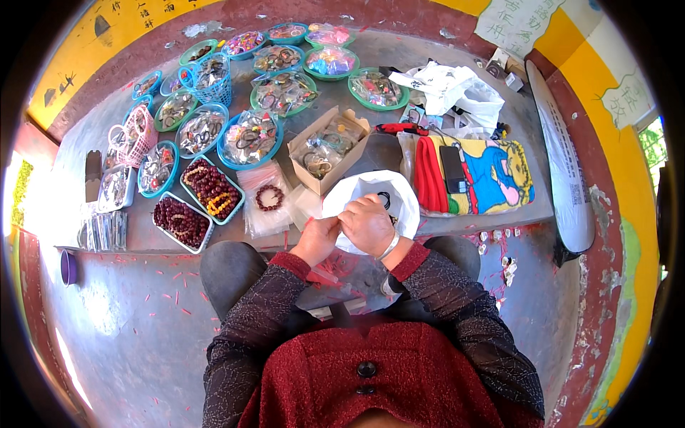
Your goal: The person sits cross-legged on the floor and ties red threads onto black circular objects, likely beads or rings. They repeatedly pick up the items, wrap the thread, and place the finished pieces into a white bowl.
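My left hand (316,241) and my right hand (369,225) meet, fingers closed in a pinch, over the near side of an open white bag (346,189). Whatever lies between the fingertips is hidden or too small to make out. A few dark bands (386,200) show inside the bag, beyond my right hand. Left of my hands a bead bracelet (268,198) rests on a stack of clear plastic sleeves (258,221). Behind them stands an open cardboard box (312,175) filled with bagged hair ties.
Two white trays (200,250) of bead bracelets sit at the front left. Several round baskets (251,162) of bagged trinkets cover the back. To the right, a phone (452,170) lies on a folded colourful blanket (492,175). Small white pieces (509,267) litter the floor on the right.
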The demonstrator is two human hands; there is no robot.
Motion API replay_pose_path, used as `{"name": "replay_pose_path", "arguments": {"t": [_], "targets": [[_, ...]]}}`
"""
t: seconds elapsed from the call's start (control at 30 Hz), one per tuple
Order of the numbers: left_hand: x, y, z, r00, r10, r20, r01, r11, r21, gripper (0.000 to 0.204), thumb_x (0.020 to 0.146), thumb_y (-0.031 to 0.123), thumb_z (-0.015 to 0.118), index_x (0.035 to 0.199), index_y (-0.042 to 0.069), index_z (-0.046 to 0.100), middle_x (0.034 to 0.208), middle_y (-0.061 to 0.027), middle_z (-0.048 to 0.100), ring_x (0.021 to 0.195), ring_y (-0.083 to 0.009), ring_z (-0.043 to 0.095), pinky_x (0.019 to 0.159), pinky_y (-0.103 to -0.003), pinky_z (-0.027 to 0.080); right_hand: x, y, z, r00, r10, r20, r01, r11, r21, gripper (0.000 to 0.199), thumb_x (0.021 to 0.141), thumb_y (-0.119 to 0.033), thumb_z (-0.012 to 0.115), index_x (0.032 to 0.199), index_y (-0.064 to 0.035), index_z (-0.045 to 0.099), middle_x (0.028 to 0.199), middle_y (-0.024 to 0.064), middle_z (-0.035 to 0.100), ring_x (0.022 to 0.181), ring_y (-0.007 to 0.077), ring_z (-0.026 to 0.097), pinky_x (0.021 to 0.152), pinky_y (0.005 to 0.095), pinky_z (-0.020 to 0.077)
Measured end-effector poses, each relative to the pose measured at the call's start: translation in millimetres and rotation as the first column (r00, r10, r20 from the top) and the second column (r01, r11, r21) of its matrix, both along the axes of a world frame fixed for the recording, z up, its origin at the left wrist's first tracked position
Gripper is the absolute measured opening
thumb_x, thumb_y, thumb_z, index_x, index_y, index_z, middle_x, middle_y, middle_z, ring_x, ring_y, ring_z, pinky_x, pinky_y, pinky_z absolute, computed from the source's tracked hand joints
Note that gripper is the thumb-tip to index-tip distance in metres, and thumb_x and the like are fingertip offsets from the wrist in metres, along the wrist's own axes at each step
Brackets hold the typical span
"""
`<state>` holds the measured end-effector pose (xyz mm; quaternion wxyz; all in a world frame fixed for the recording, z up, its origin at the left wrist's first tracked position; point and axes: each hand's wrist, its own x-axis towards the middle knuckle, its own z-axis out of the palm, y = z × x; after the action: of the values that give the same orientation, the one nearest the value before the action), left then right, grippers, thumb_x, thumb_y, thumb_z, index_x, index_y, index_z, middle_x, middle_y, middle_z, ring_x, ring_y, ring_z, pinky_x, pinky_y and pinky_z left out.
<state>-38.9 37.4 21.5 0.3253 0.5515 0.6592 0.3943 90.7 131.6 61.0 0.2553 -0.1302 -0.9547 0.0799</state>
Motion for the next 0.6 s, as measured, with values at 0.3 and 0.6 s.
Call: {"name": "replay_pose_path", "arguments": {"t": [0.3, 0.6], "targets": [[1.8, -0.7, -4.2, 0.999, 0.004, -0.053, 0.001, 0.997, 0.081, 0.017, 0.079, 0.006, 0.049, 0.092, 0.003, 0.060, 0.080, -0.0209, 0.060, 0.077, -0.0374, 0.059, 0.065, -0.040, 0.047, -0.4, 2.4, -6.5, 1.000, -0.007, -0.006, 0.006, 1.000, -0.027, 0.007, 0.069, -0.017, 0.057, 0.065, -0.0109, 0.055, 0.066, 0.0025, 0.052, 0.069, 0.0210, 0.053, 0.068, 0.0355, 0.0374], [0.1, -0.1, -3.0, 0.997, 0.010, -0.075, -0.003, 0.995, 0.098, 0.017, 0.080, 0.007, 0.050, 0.093, 0.002, 0.059, 0.080, -0.0213, 0.060, 0.077, -0.0372, 0.058, 0.066, -0.040, 0.046, 0.5, -0.5, -1.5, 1.000, -0.007, 0.027, 0.007, 1.000, 0.000, 0.006, 0.070, -0.016, 0.057, 0.067, -0.0107, 0.056, 0.067, 0.0027, 0.053, 0.069, 0.0211, 0.054, 0.068, 0.0346, 0.0371]]}}
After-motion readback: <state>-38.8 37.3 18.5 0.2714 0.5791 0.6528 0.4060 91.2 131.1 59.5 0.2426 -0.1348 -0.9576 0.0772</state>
